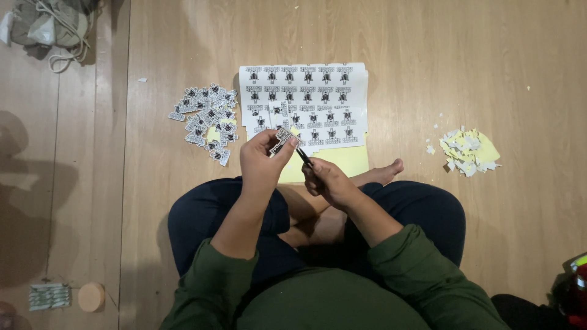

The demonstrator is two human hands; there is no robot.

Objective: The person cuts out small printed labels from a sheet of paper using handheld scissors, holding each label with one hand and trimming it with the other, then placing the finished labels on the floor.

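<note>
1. Left hand (260,164) pinching small cut-out sticker (282,139), near sticker sheet (306,101) on floor.
2. Right hand (324,178) clenched around black cutter (304,157).
3. Probably light, flimsy, easily creased; best pinched by edges.

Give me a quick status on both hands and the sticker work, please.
Left hand pinching a small cut sticker. Right hand gripping a dark cutting tool, tip at the sticker. Printed sheet lies ahead, cut pile to its left. Nothing obstructing.

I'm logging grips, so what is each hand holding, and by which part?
The left hand pinches a small cut-out sticker by its lower edge. The right hand grips a dark scissors-like tool by its handle end.
</note>
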